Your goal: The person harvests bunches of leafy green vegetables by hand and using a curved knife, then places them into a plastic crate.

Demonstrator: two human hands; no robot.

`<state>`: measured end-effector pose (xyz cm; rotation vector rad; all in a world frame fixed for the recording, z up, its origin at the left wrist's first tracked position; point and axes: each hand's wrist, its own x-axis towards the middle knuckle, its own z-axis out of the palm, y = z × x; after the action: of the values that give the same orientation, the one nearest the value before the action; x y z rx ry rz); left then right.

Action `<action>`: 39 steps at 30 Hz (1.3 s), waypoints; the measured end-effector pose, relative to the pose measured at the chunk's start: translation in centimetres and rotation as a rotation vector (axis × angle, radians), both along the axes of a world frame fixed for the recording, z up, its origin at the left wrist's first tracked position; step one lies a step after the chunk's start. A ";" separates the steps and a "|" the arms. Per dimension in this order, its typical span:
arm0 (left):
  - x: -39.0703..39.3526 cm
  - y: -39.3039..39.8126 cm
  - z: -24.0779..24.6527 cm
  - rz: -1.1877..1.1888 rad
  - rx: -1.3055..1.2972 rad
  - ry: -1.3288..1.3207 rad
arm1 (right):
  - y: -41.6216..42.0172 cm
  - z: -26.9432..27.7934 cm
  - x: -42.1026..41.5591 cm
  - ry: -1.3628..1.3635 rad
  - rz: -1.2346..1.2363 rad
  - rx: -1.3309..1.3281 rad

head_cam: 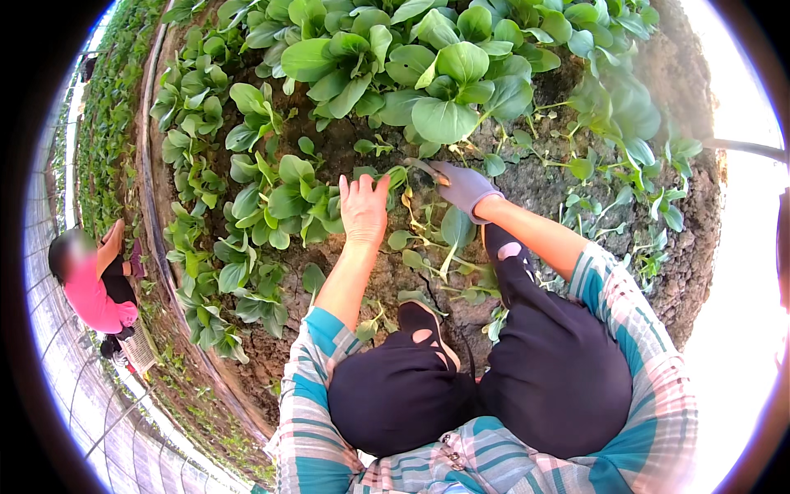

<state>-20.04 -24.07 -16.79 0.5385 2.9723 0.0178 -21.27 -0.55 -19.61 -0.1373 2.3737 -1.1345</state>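
Observation:
My bare left hand (363, 213) is seen from its back, its fingers curled over a leafy green plant (395, 179) that looks like bok choy. The fingertips' grip is partly hidden. My right hand (460, 188), in a grey glove, is closed around a small curved blade tool (426, 167), perhaps a sickle. The blade's tip points left, close to the base of the held plant. Most of its handle is covered by the glove. Large bok choy plants (444, 117) grow just beyond both hands. Smaller plants (290, 197) stand left of my left hand.
Cut or fallen leaves (457, 228) lie on cracked soil (426, 278) between my hands and shoes (426, 327). A long bed edging (151, 123) runs along the left. Past it, a person in pink (99, 290) crouches near a crate (139, 346).

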 end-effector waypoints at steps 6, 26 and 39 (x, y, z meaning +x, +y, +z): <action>0.4 -1.0 -0.5 -0.029 0.110 0.046 | -0.8 -1.1 0.6 -0.005 0.015 -0.028; 1.0 -3.2 0.1 0.354 0.434 -0.213 | 0.7 -0.6 3.8 0.028 0.285 0.226; 1.2 -1.5 8.4 0.764 1.204 -1.276 | 1.6 8.0 0.5 -0.640 -0.280 -0.787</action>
<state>-18.87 -25.57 -8.42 -0.4641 1.4363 1.5276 -20.79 1.05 -11.62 0.2672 1.3301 -1.8569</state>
